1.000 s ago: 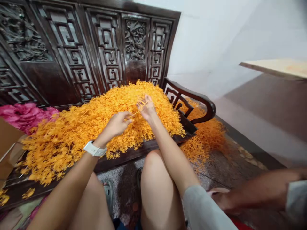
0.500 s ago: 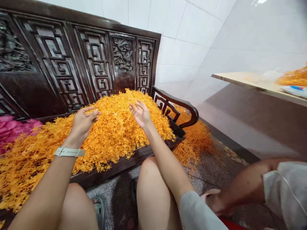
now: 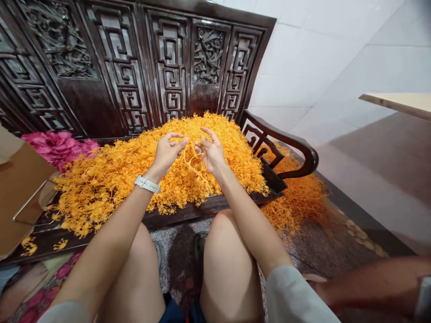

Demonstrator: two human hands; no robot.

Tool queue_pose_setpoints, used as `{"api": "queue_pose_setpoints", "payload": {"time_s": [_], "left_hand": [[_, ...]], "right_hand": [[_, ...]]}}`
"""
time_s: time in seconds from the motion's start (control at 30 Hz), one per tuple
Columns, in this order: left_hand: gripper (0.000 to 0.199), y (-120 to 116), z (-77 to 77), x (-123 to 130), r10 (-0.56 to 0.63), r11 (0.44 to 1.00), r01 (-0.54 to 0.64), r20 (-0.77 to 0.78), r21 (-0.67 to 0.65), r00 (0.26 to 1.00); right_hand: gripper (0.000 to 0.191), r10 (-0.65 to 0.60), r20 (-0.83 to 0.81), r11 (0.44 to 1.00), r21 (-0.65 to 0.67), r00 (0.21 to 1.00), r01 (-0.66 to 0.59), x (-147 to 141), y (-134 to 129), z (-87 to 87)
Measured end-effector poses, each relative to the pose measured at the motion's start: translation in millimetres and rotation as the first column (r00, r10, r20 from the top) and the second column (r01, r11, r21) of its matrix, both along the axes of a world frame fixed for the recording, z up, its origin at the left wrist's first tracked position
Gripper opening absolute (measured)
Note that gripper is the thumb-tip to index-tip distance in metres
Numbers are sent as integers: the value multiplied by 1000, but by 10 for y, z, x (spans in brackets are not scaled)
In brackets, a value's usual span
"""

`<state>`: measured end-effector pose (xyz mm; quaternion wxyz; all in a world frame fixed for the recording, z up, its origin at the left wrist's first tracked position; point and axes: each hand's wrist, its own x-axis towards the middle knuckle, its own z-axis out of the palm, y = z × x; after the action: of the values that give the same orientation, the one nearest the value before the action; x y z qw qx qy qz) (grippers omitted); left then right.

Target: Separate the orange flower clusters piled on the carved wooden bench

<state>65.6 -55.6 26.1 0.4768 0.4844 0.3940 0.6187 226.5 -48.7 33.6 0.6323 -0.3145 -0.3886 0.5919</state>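
Over a large heap of yellow-orange plastic flower sprigs [image 3: 111,188], both my hands are raised close together. My left hand [image 3: 168,150], with a pale watch on the wrist, has thumb and forefinger brought close at the upper end of a thin yellow plastic flower sprig [image 3: 191,167]. My right hand [image 3: 213,154] pinches the same sprig from the other side, its forefinger raised. The sprig's branches hang between the hands, and the exact contact at the fingertips is hard to make out against the same-coloured heap.
The heap lies on a dark carved wooden bench [image 3: 175,219] with a curved armrest [image 3: 303,154]. Magenta artificial flowers [image 3: 59,148] and a cardboard box [image 3: 20,188] are at left. More orange sprigs [image 3: 296,206] lie on the floor. Another person's leg [image 3: 377,285] is at lower right.
The view has swung left and down, bringing in the cardboard box. My hands have come closer together, and the sprig between them now hangs lower.
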Motion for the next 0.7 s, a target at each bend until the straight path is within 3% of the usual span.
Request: {"api": "queue_pose_setpoints", "payload": {"time_s": [0.13,0.2,0.3,0.37,0.5,0.6,0.7], "left_hand": [[20,12,-11,-25,-34,999,34,-23,23,999],[20,22,-13,-45,-46,999,46,-3,16,999],[25,31,-11,-60,-63,998,63,34,17,997],[31,34,-11,-61,-65,997,63,52,31,997],[36,55,-13,-86,-12,997,15,-45,79,999],[29,126,-14,-205,71,980,-35,-184,195,980],[21,261,-33,-474,223,948,-168,-188,269,957]], "right_hand": [[17,-70,100,997,42,993,67,-25,66,-36],[17,-78,249,993,109,965,52,-27,84,-67],[33,-160,569,959,282,807,-9,-36,70,-111],[39,-191,682,925,366,706,-104,-50,54,-139],[50,-168,725,883,412,668,-224,-87,64,-195],[50,-188,722,892,409,665,-192,-72,104,-208],[40,-167,697,924,358,698,-137,36,127,-147]]}}
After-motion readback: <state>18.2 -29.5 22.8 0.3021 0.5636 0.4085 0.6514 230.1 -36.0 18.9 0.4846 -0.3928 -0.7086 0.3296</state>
